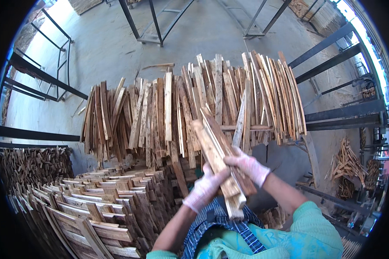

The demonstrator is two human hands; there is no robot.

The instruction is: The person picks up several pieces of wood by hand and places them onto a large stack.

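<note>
Already, both gloved hands, left hand (204, 188) and right hand (249, 167), were clamped around a bundle of wooden slats (218, 160), while a heaped rack of loose slats (194, 103) remained unsorted beyond.

Gloved fingers (246, 166) cover the middle of the wooden strips (218, 157). The stacked slats (95, 216) run past the lower edge.

loose slat heap (194, 108) blocks straight ahead; stacked slats (99, 203) crowd lower left; dark rack beams (345, 114) bar the right; concrete floor (194, 34) beyond lies open.
</note>
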